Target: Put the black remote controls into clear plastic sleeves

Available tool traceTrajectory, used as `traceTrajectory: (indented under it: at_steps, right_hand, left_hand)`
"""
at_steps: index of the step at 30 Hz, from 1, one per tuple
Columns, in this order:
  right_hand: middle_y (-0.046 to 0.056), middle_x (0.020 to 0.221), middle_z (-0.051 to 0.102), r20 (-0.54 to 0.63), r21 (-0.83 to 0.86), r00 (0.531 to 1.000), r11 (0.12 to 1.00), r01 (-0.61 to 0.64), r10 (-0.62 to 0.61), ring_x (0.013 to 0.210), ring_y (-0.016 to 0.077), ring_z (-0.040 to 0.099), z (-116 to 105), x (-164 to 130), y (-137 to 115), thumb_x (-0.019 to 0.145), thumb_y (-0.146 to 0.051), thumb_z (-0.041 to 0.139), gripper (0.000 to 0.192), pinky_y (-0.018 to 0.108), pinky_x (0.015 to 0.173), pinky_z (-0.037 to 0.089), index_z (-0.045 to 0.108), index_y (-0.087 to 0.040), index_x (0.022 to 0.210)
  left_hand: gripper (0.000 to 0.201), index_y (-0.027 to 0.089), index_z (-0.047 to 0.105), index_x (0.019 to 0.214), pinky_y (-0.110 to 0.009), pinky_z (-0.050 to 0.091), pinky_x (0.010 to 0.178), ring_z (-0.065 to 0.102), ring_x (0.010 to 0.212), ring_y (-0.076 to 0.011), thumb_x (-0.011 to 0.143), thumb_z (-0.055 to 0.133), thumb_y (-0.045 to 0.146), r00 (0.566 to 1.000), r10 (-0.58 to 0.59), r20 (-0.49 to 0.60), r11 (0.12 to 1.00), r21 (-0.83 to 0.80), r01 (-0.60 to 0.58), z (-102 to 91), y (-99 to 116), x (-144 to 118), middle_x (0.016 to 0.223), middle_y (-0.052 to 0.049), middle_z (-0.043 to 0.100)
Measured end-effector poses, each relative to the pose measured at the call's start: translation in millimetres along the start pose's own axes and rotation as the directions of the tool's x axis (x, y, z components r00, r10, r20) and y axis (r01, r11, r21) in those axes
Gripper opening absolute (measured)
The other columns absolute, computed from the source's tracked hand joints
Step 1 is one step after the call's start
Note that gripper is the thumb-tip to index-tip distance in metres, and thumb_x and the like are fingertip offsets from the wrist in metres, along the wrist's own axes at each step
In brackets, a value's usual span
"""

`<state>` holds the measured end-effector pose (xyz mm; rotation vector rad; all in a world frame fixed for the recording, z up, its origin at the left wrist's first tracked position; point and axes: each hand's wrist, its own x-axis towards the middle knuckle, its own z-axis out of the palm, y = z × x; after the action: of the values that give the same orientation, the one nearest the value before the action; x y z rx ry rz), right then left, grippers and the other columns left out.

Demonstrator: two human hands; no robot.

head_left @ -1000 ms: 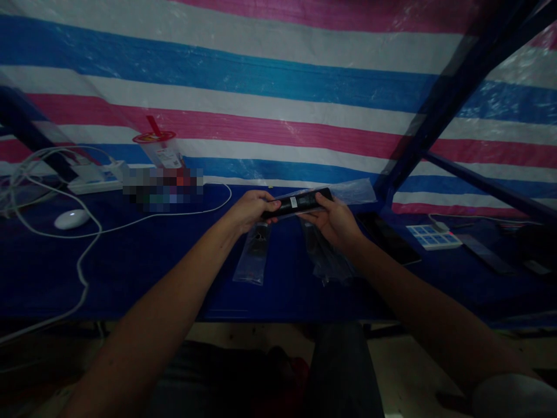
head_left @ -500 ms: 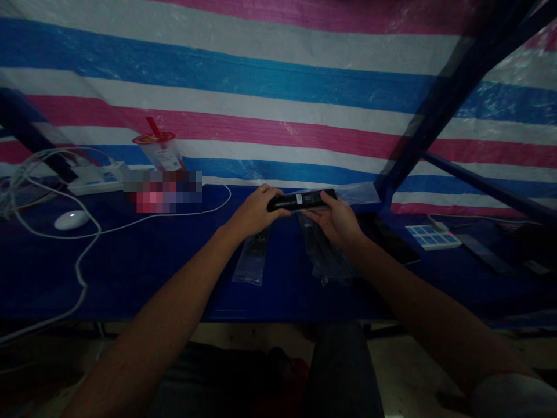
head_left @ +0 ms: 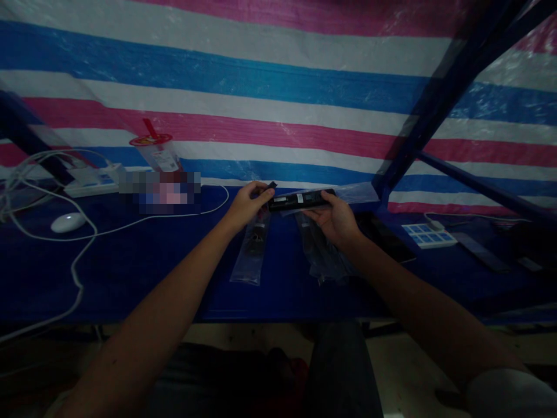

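My right hand (head_left: 334, 217) is closed on the right end of a black remote control (head_left: 308, 200), back side up, with a small white label. At its left end an uncovered battery compartment (head_left: 281, 201) shows something pale inside. My left hand (head_left: 250, 202) is just left of it, pinching a small dark battery cover (head_left: 272, 185) apart from the remote. Clear plastic lies behind and right of the remote. Beneath my left hand lies a clear plastic bag (head_left: 247, 270) with a dark item in it. More bagged dark items (head_left: 322, 255) lie below my right hand.
The blue table (head_left: 165, 284) holds a white mouse (head_left: 68, 222), a looping white cable (head_left: 78, 267) and a drink cup (head_left: 163, 155) on the left. On the right are a dark tablet-like slab (head_left: 387, 238), a white-and-blue power strip (head_left: 429, 236) and a blue metal post (head_left: 402, 157).
My left hand has moved slightly left, off the remote, lifting away the battery cover. The compartment now shows. My right hand keeps its hold on the remote.
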<state>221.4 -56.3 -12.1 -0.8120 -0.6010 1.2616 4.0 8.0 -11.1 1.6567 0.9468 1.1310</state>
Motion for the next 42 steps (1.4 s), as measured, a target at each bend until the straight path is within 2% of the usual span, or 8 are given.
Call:
traceTrajectory:
  at_steps: [4,14,18,21,24,29,34,42]
  right_hand:
    - [0.005,0.089,0.073,-0.01,-0.014,1.0,1.0,0.002,-0.002,0.09,0.0221,0.072,-1.2,1.4,0.7,0.088,-0.024,0.06,0.004,0.045,0.093,0.058,0.058,-0.02,0.089]
    - [0.006,0.089,0.073,-0.025,0.007,1.0,1.0,0.008,-0.008,0.087,0.0224,0.072,-1.4,2.9,0.9,0.087,-0.022,0.059,0.003,0.046,0.091,0.059,0.057,-0.02,0.088]
    - [0.006,0.088,0.073,-0.022,-0.007,1.0,1.0,-0.002,0.002,0.087,0.0225,0.071,-2.6,4.0,1.0,0.086,-0.023,0.06,0.004,0.046,0.09,0.059,0.057,-0.02,0.087]
    - [0.006,0.088,0.073,-0.033,-0.016,0.999,1.0,-0.001,0.001,0.087,0.0224,0.071,-3.2,4.5,1.1,0.086,-0.024,0.061,0.006,0.045,0.089,0.059,0.057,-0.021,0.087]
    - [0.005,0.089,0.073,-0.047,-0.02,0.999,1.0,0.001,-0.002,0.087,0.0222,0.071,-3.4,4.9,0.9,0.085,-0.024,0.062,0.006,0.044,0.087,0.06,0.057,-0.021,0.088]
    - [0.006,0.087,0.072,-0.062,-0.032,0.998,0.999,0.002,-0.004,0.084,0.0228,0.071,-3.4,5.2,0.7,0.085,-0.024,0.06,0.005,0.045,0.086,0.06,0.058,-0.02,0.086]
    - [0.005,0.087,0.072,-0.068,-0.024,0.998,1.0,0.016,-0.018,0.085,0.0217,0.071,-3.8,4.4,-0.2,0.087,-0.024,0.06,0.005,0.045,0.09,0.058,0.059,-0.02,0.087]
    - [0.005,0.086,0.072,-0.088,0.009,0.996,1.0,-0.021,0.021,0.085,0.0214,0.071,-0.1,3.5,-2.6,0.089,-0.021,0.058,0.004,0.043,0.087,0.06,0.058,-0.02,0.085]
  left_hand:
    - [0.033,0.019,0.061,0.097,-0.024,0.043,0.045,0.059,0.057,-0.0116,0.086,0.069,0.049,0.997,-0.07,-0.016,0.986,-0.155,0.067,-2.2,-2.2,1.9,0.091,-0.007,0.067]
    - [0.032,0.019,0.062,0.094,-0.023,0.043,0.045,0.058,0.057,-0.0114,0.085,0.068,0.049,0.998,-0.058,-0.014,0.982,-0.179,0.055,-2.5,-5.1,4.0,0.09,-0.007,0.067]
    - [0.032,0.019,0.062,0.095,-0.023,0.043,0.048,0.058,0.058,-0.0111,0.085,0.066,0.049,1.0,0.003,-0.013,0.997,-0.082,-0.004,-2.0,-2.9,1.7,0.087,-0.005,0.066]
    - [0.029,0.019,0.062,0.092,-0.023,0.043,0.05,0.056,0.057,-0.0112,0.086,0.066,0.046,0.997,0.072,0.001,0.997,0.025,-0.072,0.2,2.3,-2.5,0.077,-0.002,0.064]
    - [0.024,0.019,0.062,0.09,-0.024,0.044,0.055,0.056,0.058,-0.012,0.086,0.066,0.042,0.993,0.117,0.017,0.991,0.061,-0.118,2.8,6.3,-5.4,0.071,0.0,0.061]
    - [0.024,0.018,0.063,0.092,-0.027,0.047,0.063,0.06,0.068,-0.0144,0.085,0.067,0.041,0.982,0.19,-0.005,0.973,0.132,-0.188,2.3,3.9,-5.1,0.079,-0.003,0.065]
    - [0.023,0.021,0.063,0.099,-0.034,0.049,0.082,0.064,0.092,-0.0203,0.084,0.07,0.037,0.951,0.31,0.0,0.9,0.323,-0.294,-1.4,3.7,-7.6,0.098,-0.007,0.069]
    - [0.028,0.022,0.063,0.104,-0.04,0.047,0.091,0.062,0.101,-0.0239,0.081,0.073,0.033,0.877,0.467,0.114,0.729,0.511,-0.455,-2.3,5.5,-9.8,0.105,-0.009,0.068]
